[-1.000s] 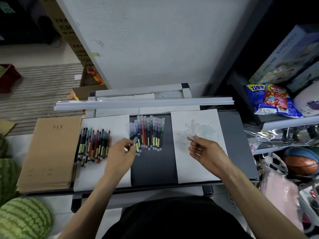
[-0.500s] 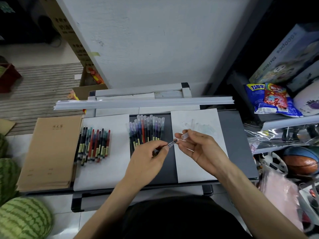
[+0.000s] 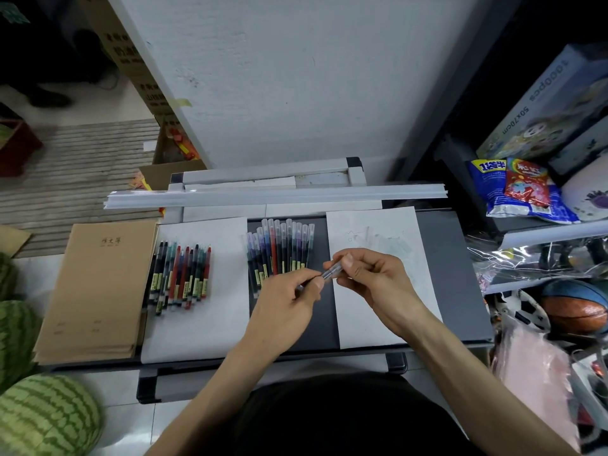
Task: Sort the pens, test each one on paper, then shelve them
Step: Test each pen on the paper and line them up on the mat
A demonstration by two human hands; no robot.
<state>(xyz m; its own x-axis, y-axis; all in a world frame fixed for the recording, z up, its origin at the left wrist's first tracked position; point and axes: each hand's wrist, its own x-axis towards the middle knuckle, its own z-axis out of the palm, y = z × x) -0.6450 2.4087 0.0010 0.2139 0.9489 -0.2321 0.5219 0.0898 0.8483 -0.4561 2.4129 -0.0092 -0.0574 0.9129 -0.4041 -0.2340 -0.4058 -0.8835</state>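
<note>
Both hands meet on one slim pen with a clear plastic cap (image 3: 330,272). The left hand (image 3: 289,301) has its grip closed on the barrel, pinched between thumb and fingers, while the right hand (image 3: 371,278) pinches the clear capped end between thumb and forefinger. The pen is held in the air, tilted up toward the right, over the edge where the dark grey desk (image 3: 450,274) meets a white sheet of paper with faint scribbles (image 3: 378,232).

Just behind the left hand, a row of capped gel pens in red, blue, purple and black (image 3: 279,248) lies side by side on the desk's dark middle strip. Further left, a second bunch of pens (image 3: 181,278) lies on a plain white sheet (image 3: 204,324), beside a stack of brown kraft-paper notebooks (image 3: 95,291). Long white plastic rails (image 3: 276,195) lie across the back of the desk.

Striped green watermelons (image 3: 46,416) sit on the floor at left. A shelf (image 3: 543,235) at right holds snack bags (image 3: 519,189), with a basketball (image 3: 572,311) below.
</note>
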